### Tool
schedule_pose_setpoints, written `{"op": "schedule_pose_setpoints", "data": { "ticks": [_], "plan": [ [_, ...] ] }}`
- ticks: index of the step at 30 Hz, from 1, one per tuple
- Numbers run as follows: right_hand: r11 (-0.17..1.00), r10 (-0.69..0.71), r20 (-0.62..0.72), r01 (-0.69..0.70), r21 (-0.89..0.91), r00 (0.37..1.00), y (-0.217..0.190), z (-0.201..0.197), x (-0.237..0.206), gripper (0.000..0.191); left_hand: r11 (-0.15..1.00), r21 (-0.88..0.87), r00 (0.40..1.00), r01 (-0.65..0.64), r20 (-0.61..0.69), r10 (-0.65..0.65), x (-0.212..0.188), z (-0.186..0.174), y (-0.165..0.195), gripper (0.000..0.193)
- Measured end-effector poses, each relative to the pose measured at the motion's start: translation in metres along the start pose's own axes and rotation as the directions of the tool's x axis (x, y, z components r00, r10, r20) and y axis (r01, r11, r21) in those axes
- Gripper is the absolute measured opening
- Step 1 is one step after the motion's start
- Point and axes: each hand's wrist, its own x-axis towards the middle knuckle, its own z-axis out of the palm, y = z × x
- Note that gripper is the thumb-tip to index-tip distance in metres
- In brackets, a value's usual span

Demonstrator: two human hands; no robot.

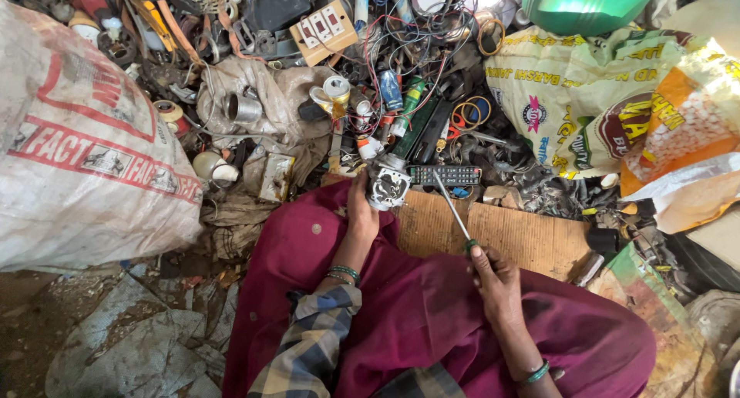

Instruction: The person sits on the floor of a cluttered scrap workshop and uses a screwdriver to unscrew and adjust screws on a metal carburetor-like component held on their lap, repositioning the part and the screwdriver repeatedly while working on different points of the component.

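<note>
Small grey-and-white metal motor housing [388, 184], round and grimy: sitting at the far edge of the maroon cloth lap [401, 305], just in front of the scrap pile. Being clamped from the near side by the left hand [361, 211], fingers wrapped on its lower left rim. Long thin screwdriver with steel shaft and green handle [453, 213]: being gripped at the handle by the right hand [496, 284], fingers closed tight around it, shaft slanting up and left with its tip ending close beside the housing's right side; touching or not, impossible to tell. Lying just behind the tip, a black rectangular remote control [447, 174]. Resting under the shaft, a flat brown corrugated cardboard sheet [524, 236]. Slumping at far left, a big white woven sack with red print [77, 144].
</note>
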Motion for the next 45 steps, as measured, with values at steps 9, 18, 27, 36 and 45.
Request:
{"op": "schedule_pose_setpoints", "data": {
  "ticks": [9, 18, 27, 36, 45],
  "plan": [
    [0.806, -0.404, 0.041, 0.377, -0.457, 0.914, -0.034, 0.011, -0.021, 0.033, 0.996, 0.078, 0.998, -0.052, 0.031, 0.05, 0.002, 0.0, -0.001, 0.038],
    [0.785, -0.34, 0.044, 0.309, -0.538, 0.94, -0.053, 0.011, -0.024, 0.027, 0.972, 0.218, 0.996, -0.082, 0.0, 0.084, 0.002, 0.003, -0.005, 0.029],
    [0.553, -0.601, 0.105, 0.506, -0.662, 0.792, -0.058, 0.011, -0.033, 0.024, 0.854, 0.448, 0.964, -0.263, 0.149, 0.218, -0.007, 0.011, -0.008, 0.036],
    [0.987, 0.125, 0.137, -0.109, -0.119, 0.983, -0.003, 0.002, -0.016, 0.035, 0.844, 0.425, 0.945, -0.327, 0.161, 0.285, -0.016, 0.025, 0.001, 0.034],
    [0.389, -0.696, 0.154, 0.548, -0.741, 0.702, -0.037, 0.016, -0.033, 0.031, 0.768, 0.528, 0.931, -0.364, 0.18, 0.317, -0.01, 0.021, -0.001, 0.033]
  ]
}}
